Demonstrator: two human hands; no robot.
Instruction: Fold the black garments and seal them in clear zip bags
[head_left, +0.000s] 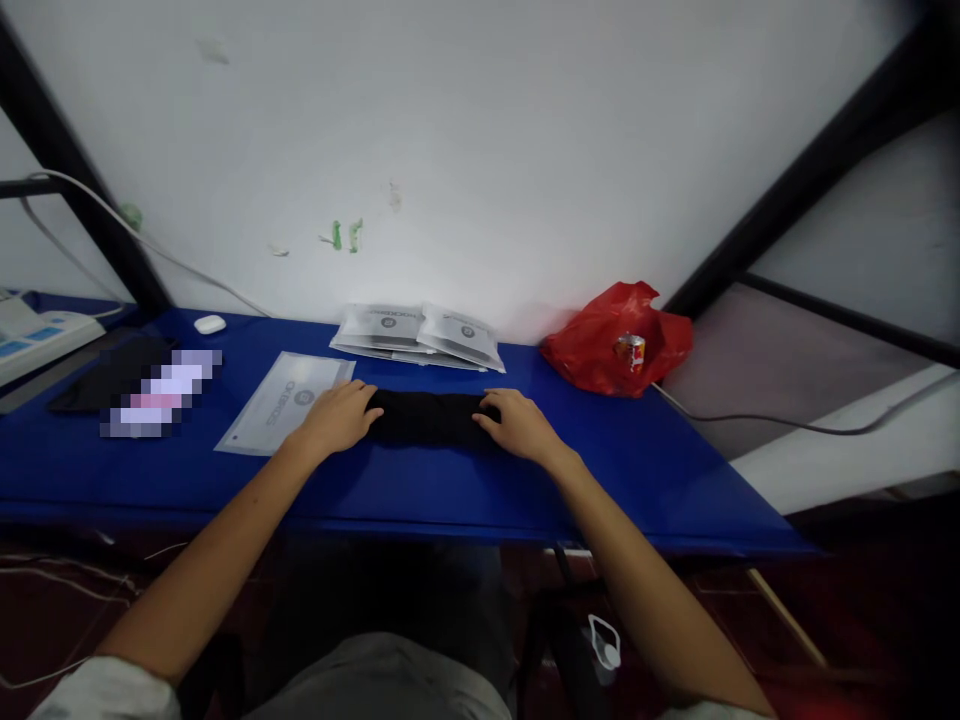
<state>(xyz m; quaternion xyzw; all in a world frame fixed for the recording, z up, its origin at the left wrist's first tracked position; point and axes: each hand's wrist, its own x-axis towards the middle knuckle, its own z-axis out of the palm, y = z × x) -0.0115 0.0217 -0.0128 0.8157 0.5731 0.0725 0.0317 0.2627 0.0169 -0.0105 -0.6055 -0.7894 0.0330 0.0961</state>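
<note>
A folded black cloth (427, 418) lies as a long flat strip on the blue table. My left hand (343, 415) grips its left end, thumb on the near side and fingers over the far edge. At the opposite end my right hand (517, 422) holds the cloth the same way, its fingers curled. Beside my left hand, partly behind it, a flat translucent printed bag (281, 400) rests on the table. Several similar packed bags (420, 335) with dark lettering are stacked beyond the cloth, against the wall.
A red plastic bag (619, 340) stands at the back right of the blue table (645, 470). On the left are a white earphone case (210, 324), a dark flat object (112, 375), a blurred-out device (161, 395) and a white power strip (45, 340). Black metal posts rise at both sides.
</note>
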